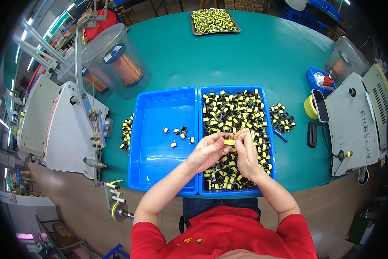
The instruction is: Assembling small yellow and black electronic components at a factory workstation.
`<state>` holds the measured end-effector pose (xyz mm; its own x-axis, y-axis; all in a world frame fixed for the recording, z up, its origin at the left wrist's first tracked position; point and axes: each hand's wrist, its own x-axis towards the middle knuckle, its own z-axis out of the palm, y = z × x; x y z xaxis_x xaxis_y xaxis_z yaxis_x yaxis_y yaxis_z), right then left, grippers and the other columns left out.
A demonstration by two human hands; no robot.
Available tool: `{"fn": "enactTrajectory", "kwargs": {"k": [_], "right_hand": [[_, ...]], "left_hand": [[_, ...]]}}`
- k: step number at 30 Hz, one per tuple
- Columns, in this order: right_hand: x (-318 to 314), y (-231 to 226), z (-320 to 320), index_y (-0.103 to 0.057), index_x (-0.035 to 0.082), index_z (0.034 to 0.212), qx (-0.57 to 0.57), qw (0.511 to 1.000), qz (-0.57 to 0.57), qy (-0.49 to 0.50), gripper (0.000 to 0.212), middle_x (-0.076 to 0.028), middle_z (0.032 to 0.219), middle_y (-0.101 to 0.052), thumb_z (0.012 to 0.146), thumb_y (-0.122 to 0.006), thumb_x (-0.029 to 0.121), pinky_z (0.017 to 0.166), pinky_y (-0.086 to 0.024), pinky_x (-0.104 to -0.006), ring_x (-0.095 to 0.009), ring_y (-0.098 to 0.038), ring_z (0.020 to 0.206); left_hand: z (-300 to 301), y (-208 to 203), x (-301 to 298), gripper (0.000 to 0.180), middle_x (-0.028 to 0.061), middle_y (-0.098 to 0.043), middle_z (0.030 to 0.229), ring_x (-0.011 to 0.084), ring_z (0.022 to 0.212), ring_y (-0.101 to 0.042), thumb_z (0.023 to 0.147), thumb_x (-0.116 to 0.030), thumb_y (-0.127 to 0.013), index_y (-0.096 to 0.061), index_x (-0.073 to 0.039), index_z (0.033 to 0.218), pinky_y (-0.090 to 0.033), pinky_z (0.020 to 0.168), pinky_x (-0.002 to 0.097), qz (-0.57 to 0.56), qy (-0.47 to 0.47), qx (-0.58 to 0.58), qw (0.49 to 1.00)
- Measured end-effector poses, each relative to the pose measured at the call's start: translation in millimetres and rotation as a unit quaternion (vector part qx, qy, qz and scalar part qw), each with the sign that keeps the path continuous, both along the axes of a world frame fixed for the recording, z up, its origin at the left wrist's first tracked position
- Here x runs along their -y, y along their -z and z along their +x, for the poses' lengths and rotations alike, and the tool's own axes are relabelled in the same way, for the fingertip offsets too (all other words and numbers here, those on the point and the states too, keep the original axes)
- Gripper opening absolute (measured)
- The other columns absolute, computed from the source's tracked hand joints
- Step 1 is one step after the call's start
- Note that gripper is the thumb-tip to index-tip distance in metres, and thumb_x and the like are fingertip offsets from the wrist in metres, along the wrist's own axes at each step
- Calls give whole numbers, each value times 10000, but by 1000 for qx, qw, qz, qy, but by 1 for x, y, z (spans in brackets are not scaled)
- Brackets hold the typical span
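Observation:
Over the right blue tray (200, 185), my two hands meet with a short band of yellow tape (229, 142) between them. My left hand (209, 150) is closed, its thumb and fingers pinching one end of the band. The fingers of my right hand (246, 154) are bent together at the other end. Whether the band is part of a small coil is hidden by my fingers. Beneath my hands lies a heap of small black coil bobbins (233, 103) wrapped in yellow tape. A few similar bobbins (173, 144) lie in the left blue tray (138, 138).
More bobbins lie beside the trays, at the left (127, 133) and right (283, 118). A metal tray of yellow pieces (214, 20) stands far off. Winding machines (64, 125) flank the green table (263, 52). Copper wire spools (127, 69), a phone (320, 105) and a yellow tape roll (309, 107) are near.

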<state>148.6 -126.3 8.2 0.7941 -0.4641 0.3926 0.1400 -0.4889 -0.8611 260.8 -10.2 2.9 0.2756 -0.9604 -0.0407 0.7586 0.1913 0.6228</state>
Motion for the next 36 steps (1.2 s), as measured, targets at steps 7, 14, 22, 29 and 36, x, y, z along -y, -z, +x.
{"fn": "enactTrajectory", "kwargs": {"k": [7,14,22,29,36], "right_hand": [[0,0,0,-429,6,871,10,1000,-15,-2,114,-113,839,-462,925,-414,105,697,-392,-311,-197,-443,736],[-4,-12,1,-473,30,843,-9,1000,22,-7,71,-68,702,-501,888,-489,83,769,-330,-362,-224,-434,759],[-4,-15,4,-488,39,828,-17,997,-69,13,76,-36,697,-510,875,-527,83,785,-320,-350,-187,-452,689],[-5,-8,3,-463,17,852,-51,996,-73,1,78,-77,781,-469,875,-525,60,695,-364,-324,-206,-432,761],[-6,-10,4,-500,29,849,-39,998,-53,4,101,-57,761,-506,856,-577,94,696,-384,-337,-207,-455,725]], "left_hand": [[1,-1,-1,397,57,-531,909,147,785,-471,931,-305,-521,-481,15,1161,-396,722,265,12,16,1,1000],[1,2,-2,351,52,-539,912,134,774,-472,949,-273,-488,-505,10,1155,-396,703,245,0,25,-70,997],[2,2,-1,359,50,-533,913,127,757,-457,937,-257,-514,-490,11,1176,-395,702,244,-22,-4,-38,999],[0,1,-3,389,37,-544,958,101,744,-473,905,-198,-575,-471,9,1218,-407,716,241,34,-45,75,996],[6,0,-4,340,24,-562,909,99,774,-481,905,-158,-576,-511,7,1196,-410,723,234,24,-32,54,998]]}}
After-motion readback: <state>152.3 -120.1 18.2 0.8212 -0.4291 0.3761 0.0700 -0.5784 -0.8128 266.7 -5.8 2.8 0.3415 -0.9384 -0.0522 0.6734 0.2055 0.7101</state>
